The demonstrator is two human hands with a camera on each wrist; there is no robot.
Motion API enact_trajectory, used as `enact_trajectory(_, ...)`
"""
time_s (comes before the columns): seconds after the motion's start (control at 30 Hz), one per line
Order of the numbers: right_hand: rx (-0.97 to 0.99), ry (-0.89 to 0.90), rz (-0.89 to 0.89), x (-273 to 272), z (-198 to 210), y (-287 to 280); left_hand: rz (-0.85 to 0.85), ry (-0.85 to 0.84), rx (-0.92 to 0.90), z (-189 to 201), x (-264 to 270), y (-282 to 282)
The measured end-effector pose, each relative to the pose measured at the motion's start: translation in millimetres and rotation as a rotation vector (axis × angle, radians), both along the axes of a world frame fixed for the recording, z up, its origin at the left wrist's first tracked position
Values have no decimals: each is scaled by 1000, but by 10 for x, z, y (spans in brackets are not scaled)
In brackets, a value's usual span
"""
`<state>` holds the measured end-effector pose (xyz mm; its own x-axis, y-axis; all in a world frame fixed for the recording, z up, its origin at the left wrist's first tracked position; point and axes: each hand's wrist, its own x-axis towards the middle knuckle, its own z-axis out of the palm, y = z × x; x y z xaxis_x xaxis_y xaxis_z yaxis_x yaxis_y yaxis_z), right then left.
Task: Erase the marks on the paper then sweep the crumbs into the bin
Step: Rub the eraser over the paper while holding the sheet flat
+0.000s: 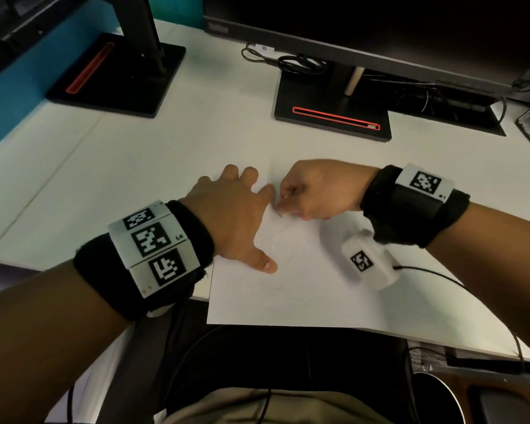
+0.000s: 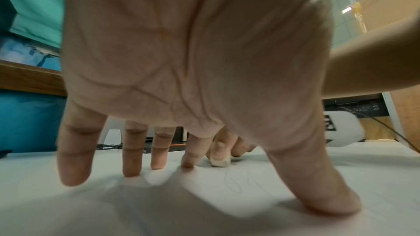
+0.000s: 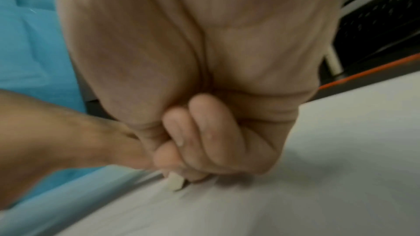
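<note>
White desk (image 1: 172, 142): paper (image 1: 318, 295) at near edge, 2 monitor bases (image 1: 331, 117), cables (image 1: 297, 64).

1. A white sheet of paper (image 1: 318, 289) is laid flat on the desk (image 1: 166, 148), its near edge overhanging the desk's front.
2. Faint looping pencil marks (image 2: 240, 184) are seen on the paper.
3. A small pale eraser (image 2: 219, 162), worn at the end, is set tip-down on the paper.
</note>
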<state>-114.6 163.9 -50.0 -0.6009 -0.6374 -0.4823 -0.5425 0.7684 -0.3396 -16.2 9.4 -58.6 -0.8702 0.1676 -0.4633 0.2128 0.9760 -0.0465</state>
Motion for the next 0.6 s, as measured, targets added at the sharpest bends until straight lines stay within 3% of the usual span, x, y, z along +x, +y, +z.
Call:
enact_trajectory(0.1,-16,53,-67,-127,56,15,-4,-9,-25,5,11,8)
enact_trajectory(0.23,-9,22,35,12,-30,-53,12,3,-10,8,30,0)
enact_trajectory(0.4,-29,85,-68,-143,44,-21,-1,5,-62,4,51,25)
enact_trajectory(0.5,-24,39,9,-43,-34,-54,-14,0,-77,2,57,30)
enact_trajectory(0.6,-37,32,-59,-123,15,-33,-30,4,-90,13,68,33)
